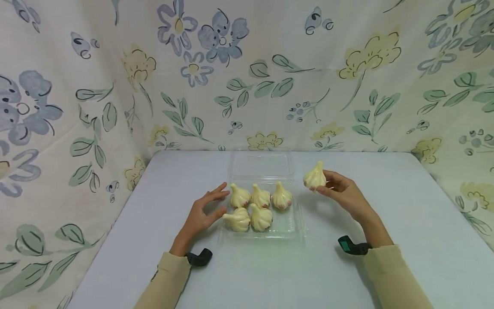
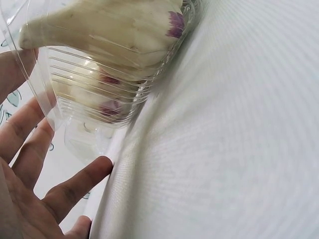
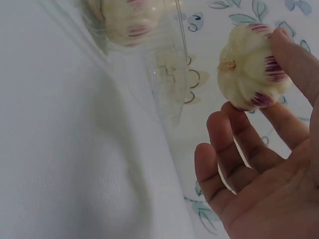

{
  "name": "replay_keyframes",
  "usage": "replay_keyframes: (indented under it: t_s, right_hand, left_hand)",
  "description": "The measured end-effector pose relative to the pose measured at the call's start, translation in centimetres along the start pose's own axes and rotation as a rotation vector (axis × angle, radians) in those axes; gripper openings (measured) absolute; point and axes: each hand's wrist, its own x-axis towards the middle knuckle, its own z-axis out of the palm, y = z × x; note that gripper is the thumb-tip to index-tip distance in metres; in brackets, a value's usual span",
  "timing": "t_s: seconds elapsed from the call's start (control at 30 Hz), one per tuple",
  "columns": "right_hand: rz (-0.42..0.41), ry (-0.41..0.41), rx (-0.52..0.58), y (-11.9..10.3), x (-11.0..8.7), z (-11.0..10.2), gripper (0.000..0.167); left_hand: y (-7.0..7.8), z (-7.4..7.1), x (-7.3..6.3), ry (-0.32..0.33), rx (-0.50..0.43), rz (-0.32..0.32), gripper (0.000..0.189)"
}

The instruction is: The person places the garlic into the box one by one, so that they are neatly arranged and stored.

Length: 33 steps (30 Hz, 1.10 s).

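Note:
My right hand (image 1: 341,193) pinches a garlic bulb (image 1: 315,177) between thumb and fingertips, just to the right of a clear plastic box (image 1: 287,223). In the right wrist view the root end of this garlic bulb (image 3: 251,67) shows, streaked with purple. Several more pale bulbs lie in the box: a back row with a right-hand bulb (image 1: 282,196), and two in front, including a tilted one (image 1: 237,220). My left hand (image 1: 202,214) is at the box's left side, fingers spread. In the left wrist view its fingertips (image 2: 47,132) are right at the box's rim.
The box's hinged clear lid (image 1: 262,165) lies folded back toward the far edge of the white table (image 1: 185,176). A floral curtain (image 1: 247,86) hangs behind and along the sides. Black wrist straps (image 1: 355,248) sit at both cuffs.

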Motion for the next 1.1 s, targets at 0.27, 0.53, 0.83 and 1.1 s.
replay_keyframes:
  t_s: [0.27,0.53,0.83,1.1]
  right_hand:
    - [-0.067,-0.082,0.009,-0.6,-0.1,1.0,0.054]
    - [-0.109,-0.134,0.013,-1.2,-0.1,2.2,0.053]
    - [-0.138,-0.238,-0.054,-2.3,-0.3,3.3,0.057]
    - [-0.229,-0.305,-0.147,-2.6,-0.5,4.3,0.058]
  left_hand:
    - [0.0,0.1,0.0,-0.001,0.011,0.009,0.046]
    - [0.0,0.1,0.0,0.003,0.012,0.02,0.046]
    - [0.2,0.1,0.0,0.008,0.022,0.009,0.047]
    - [0.0,0.1,0.1,0.011,0.019,0.013,0.047]
